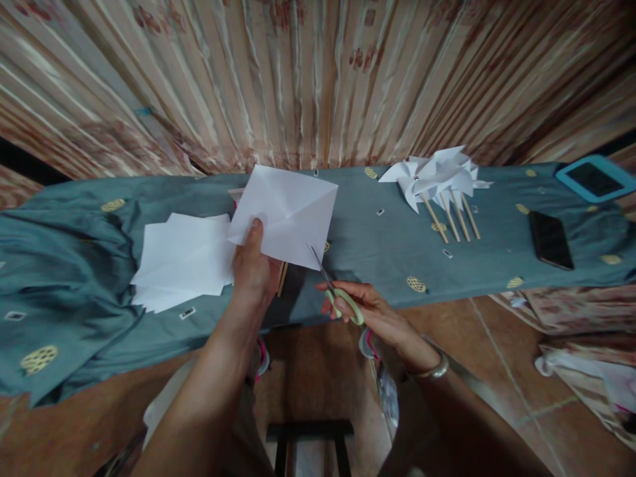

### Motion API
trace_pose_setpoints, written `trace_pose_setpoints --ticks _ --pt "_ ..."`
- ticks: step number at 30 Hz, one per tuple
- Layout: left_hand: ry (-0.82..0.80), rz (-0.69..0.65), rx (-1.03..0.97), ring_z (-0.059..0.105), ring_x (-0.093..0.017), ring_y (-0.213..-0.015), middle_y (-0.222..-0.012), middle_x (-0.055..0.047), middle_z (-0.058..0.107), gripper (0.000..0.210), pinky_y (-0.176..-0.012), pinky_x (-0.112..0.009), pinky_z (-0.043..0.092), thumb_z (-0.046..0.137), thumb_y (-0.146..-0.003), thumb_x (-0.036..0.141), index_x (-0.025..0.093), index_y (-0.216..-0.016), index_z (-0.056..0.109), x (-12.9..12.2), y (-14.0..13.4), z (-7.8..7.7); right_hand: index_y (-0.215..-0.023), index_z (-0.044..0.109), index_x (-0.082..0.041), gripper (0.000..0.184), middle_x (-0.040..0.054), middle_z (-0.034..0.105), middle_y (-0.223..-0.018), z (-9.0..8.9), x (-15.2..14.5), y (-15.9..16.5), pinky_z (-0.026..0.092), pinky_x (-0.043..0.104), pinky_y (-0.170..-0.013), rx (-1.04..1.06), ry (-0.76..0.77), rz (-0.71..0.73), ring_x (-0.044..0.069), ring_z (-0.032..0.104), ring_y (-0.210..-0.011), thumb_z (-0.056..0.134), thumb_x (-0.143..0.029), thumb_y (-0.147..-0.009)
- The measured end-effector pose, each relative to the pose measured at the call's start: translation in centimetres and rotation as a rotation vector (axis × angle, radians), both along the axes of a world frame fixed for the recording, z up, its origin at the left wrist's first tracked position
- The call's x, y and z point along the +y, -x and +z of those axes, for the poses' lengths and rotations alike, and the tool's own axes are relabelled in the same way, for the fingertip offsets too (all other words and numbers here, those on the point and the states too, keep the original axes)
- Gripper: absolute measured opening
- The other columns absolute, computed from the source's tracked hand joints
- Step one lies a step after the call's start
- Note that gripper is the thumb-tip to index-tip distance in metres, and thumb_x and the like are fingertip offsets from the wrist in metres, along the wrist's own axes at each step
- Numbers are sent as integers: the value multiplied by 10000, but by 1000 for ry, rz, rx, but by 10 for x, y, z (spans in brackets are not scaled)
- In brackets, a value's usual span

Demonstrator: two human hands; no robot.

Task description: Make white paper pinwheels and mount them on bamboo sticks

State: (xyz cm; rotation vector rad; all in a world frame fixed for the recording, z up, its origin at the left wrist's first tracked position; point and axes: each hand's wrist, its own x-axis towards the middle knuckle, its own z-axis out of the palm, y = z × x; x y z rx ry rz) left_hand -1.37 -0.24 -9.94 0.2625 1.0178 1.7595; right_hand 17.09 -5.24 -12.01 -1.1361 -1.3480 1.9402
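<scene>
My left hand point(252, 262) grips a creased square sheet of white paper point(293, 199) by its lower left side, thumb on top. Diagonal fold lines cross near the sheet's middle. In my right hand point(365, 305) is a pair of scissors point(350, 305) with light green handles. Their blades are at the sheet's lower right corner, pointing inward along a crease. Left of the held sheet lies a loose stack of white paper point(181, 258). Beneath the sheet and my left hand, a box-like thing and thin wooden sticks point(282, 279) are mostly hidden.
Several white paper pinwheels point(442, 175) on wooden sticks lie at the right back of the cloth-covered table point(368, 258). Farther right are a black phone point(550, 240) and a blue-framed tablet point(596, 179). A pleated curtain point(298, 86) hangs behind. Below stands a dark stool point(311, 430).
</scene>
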Motion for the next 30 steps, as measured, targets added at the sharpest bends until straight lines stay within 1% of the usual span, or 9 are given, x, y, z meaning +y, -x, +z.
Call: trace_pose_setpoints --ticks 4,8,12,16,19,24,30 --pt "-17 -4 17 586 -228 -1207 -1184 -45 696 266 -972 -334 528 614 -873 259 245 -1138 628 1 0 -3 -1131 663 -159 439 41 670 -848 -1 0 -3 545 268 -670 8 -10 15 118 606 -716 699 -438 -795" --pt "-1 -1 15 573 -223 -1224 -1160 -27 706 207 -960 -307 530 580 -890 237 244 -1086 647 2 -2 -1 -1137 661 -160 451 43 665 -853 -1 -1 -4 550 281 -693 -7 -13 18 126 608 -733 696 -449 -793" --pt "-7 6 1 576 -217 -1219 -1158 -30 710 239 -959 -308 529 559 -900 226 238 -1128 632 2 -4 1 -1139 660 -136 465 65 661 -860 -1 -1 -3 556 295 -706 -13 -11 26 132 605 -724 691 -447 -794" --pt "-15 3 -6 587 -207 -1205 -1157 -37 711 263 -962 -303 526 539 -910 215 235 -1160 620 2 -4 1 -1128 663 -136 482 61 660 -856 -2 -1 -2 559 292 -699 -8 7 12 124 600 -705 709 -458 -772" --pt "-4 -2 -2 587 -212 -1205 -1155 -39 711 263 -964 -309 528 546 -907 215 236 -1157 623 1 -4 1 -1131 661 -120 505 65 659 -847 -1 -1 -1 555 291 -697 -15 17 0 130 610 -714 706 -471 -771" --pt "-10 -18 16 589 -242 -1203 -1172 -60 700 262 -979 -349 521 602 -876 254 227 -1135 626 0 -5 0 -1126 674 -141 493 65 666 -847 0 -1 -1 550 288 -680 -22 16 2 137 616 -715 704 -482 -771" --pt "-1 -20 -1 600 -237 -1186 -1136 -62 711 230 -959 -344 529 567 -886 227 220 -1105 635 0 -6 -1 -1139 671 -155 489 56 669 -848 0 -1 -1 561 308 -708 -14 2 1 142 625 -727 694 -487 -780"
